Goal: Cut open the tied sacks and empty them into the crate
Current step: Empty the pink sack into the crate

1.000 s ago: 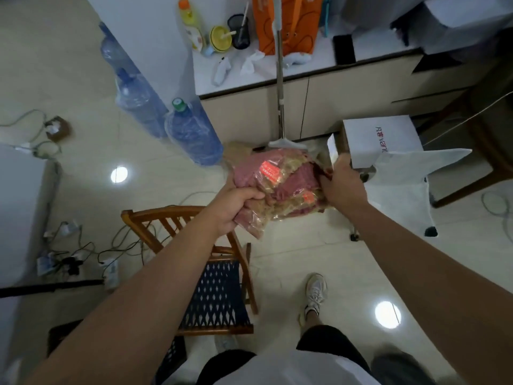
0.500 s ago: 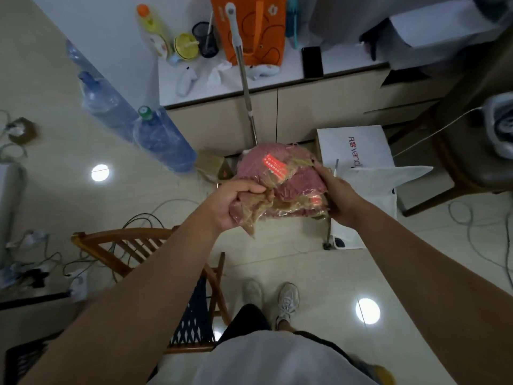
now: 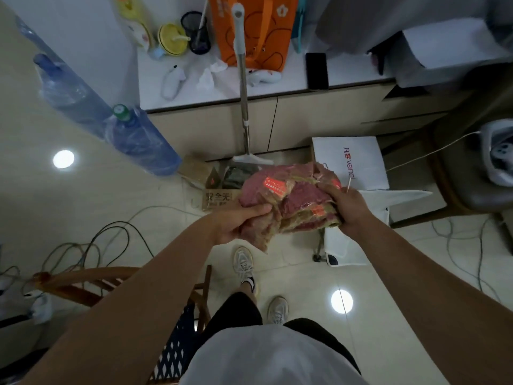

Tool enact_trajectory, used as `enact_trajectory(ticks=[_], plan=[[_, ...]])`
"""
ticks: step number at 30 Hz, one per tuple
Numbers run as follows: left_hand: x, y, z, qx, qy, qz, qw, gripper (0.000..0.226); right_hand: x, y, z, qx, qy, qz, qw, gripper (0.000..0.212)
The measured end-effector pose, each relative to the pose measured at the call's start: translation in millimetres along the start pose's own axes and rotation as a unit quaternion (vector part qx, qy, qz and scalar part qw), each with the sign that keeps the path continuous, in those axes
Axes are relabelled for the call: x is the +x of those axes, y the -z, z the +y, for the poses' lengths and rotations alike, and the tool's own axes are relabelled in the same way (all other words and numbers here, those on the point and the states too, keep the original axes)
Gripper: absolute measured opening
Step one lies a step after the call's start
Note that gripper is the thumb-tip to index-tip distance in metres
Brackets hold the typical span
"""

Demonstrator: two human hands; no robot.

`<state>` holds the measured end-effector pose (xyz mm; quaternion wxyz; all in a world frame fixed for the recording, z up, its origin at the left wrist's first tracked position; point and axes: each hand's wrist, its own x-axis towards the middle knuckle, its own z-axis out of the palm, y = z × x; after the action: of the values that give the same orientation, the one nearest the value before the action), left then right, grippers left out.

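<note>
A clear plastic sack (image 3: pixel 288 198) stuffed with pink and tan packets bearing red labels hangs in the air in front of me. My left hand (image 3: pixel 236 223) grips its gathered lower left end. My right hand (image 3: pixel 347 207) grips the sack's right side, and a thin pale stick (image 3: pixel 350 182) pokes up from this hand. An open brown cardboard box (image 3: pixel 219 187) lies on the floor just behind the sack. Part of a dark latticed crate (image 3: pixel 177 351) shows at the bottom, beside my body.
A wooden chair (image 3: pixel 91 284) stands at lower left. Cables (image 3: pixel 91 245) trail over the tiled floor. Water bottles (image 3: pixel 138 140) lean at left. A mop (image 3: pixel 244 101) stands against a low white cabinet (image 3: pixel 277 118). A white box (image 3: pixel 349 162) and white bag (image 3: pixel 388 198) sit right.
My view has shifted right and forward past the chair. Both hands keep hold of the sack, which has turned slightly and now hangs over the cardboard box.
</note>
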<state>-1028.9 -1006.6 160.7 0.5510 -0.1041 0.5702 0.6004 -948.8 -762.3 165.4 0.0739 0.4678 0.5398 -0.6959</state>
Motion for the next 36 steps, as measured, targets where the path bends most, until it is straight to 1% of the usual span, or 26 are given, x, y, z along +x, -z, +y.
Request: enact_trajectory(ticks=[2, 4, 7, 8, 9, 10, 13, 14, 17, 18, 19, 20, 21, 22, 23, 24, 26, 27, 28, 30, 31, 32, 34, 36], plan=[[14, 10, 4, -0.037, 0.002, 0.01, 0.999, 0.063, 20, -7, -2, -0.012, 0.003, 0.029, 0.999, 0.061], [27, 16, 7, -0.075, -0.007, 0.028, 0.997, 0.056, 36, -13, 0, -0.027, 0.003, 0.058, 0.998, 0.072], [44, 19, 9, -0.099, -0.001, 0.062, 0.993, 0.026, 57, -18, 6, -0.039, -0.003, 0.106, 0.994, 0.074], [48, 18, 10, -0.095, 0.005, 0.07, 0.993, 0.019, 64, -19, 10, -0.043, -0.004, 0.118, 0.992, 0.075], [54, 19, 10, -0.088, 0.009, 0.081, 0.993, 0.017, 71, -19, 13, -0.05, -0.008, 0.126, 0.991, 0.078], [60, 20, 9, -0.087, 0.011, 0.095, 0.992, 0.02, 78, -20, 16, -0.053, -0.01, 0.132, 0.99, 0.081], [79, 23, 3, -0.106, 0.021, 0.134, 0.985, 0.043, 103, -20, 26, -0.062, -0.031, 0.129, 0.989, 0.095], [86, 24, 1, -0.11, 0.03, 0.138, 0.984, 0.042, 112, -20, 28, -0.066, -0.043, 0.125, 0.989, 0.1], [108, 27, -6, -0.098, 0.043, 0.137, 0.985, 0.021, 143, -24, 34, -0.097, -0.069, 0.118, 0.986, 0.112], [117, 25, -7, -0.095, 0.039, 0.142, 0.985, 0.024, 155, -24, 36, -0.135, -0.076, 0.125, 0.98, 0.116], [129, 23, -9, -0.085, 0.03, 0.15, 0.985, 0.029, 169, -24, 39, -0.196, -0.079, 0.142, 0.967, 0.118], [141, 20, -11, -0.075, 0.022, 0.164, 0.983, 0.032, 181, -23, 42, -0.265, -0.079, 0.168, 0.946, 0.115], [154, 18, -13, -0.06, 0.014, 0.182, 0.981, 0.034, 190, -21, 44, -0.305, -0.073, 0.183, 0.932, 0.107], [167, 14, -16, -0.049, 0.003, 0.199, 0.979, 0.034, 203, -18, 49, -0.303, -0.066, 0.184, 0.933, 0.095], [180, 11, -21, -0.02, -0.019, 0.207, 0.978, 0.035, 211, -17, 52, -0.275, -0.056, 0.172, 0.944, 0.084], [192, 5, -24, 0.018, -0.044, 0.208, 0.977, 0.037, 220, -16, 58, -0.239, -0.048, 0.15, 0.958, 0.079], [217, -6, -32, 0.115, -0.096, 0.201, 0.968, 0.048, 234, -16, 72, -0.182, -0.035, 0.109, 0.977, 0.079], [230, -9, -37, 0.174, -0.128, 0.206, 0.954, 0.051, 241, -16, 79, -0.164, -0.033, 0.097, 0.981, 0.078], [244, -10, -44, 0.237, -0.165, 0.219, 0.932, 0.05, 246, -17, 85, -0.151, -0.032, 0.087, 0.984, 0.078], [271, -6, -65, 0.369, -0.228, 0.245, 0.867, 0.045, 260, -18, 99, -0.155, -0.034, 0.095, 0.983, 0.092], [282, -4, -77, 0.423, -0.238, 0.258, 0.835, 0.043, 267, -18, 106, -0.163, -0.039, 0.106, 0.98, 0.1], [292, 0, -89, 0.468, -0.244, 0.269, 0.806, 0.041, 277, -17, 115, -0.157, -0.043, 0.11, 0.98, 0.1], [308, 9, -114, 0.547, -0.257, 0.273, 0.749, 0.038, 293, -18, 132, -0.125, -0.052, 0.093, 0.986, 0.082], [322, 18, -135, 0.598, -0.263, 0.252, 0.714, 0.041, 309, -20, 146, -0.113, -0.062, 0.075, 0.989, 0.068]])
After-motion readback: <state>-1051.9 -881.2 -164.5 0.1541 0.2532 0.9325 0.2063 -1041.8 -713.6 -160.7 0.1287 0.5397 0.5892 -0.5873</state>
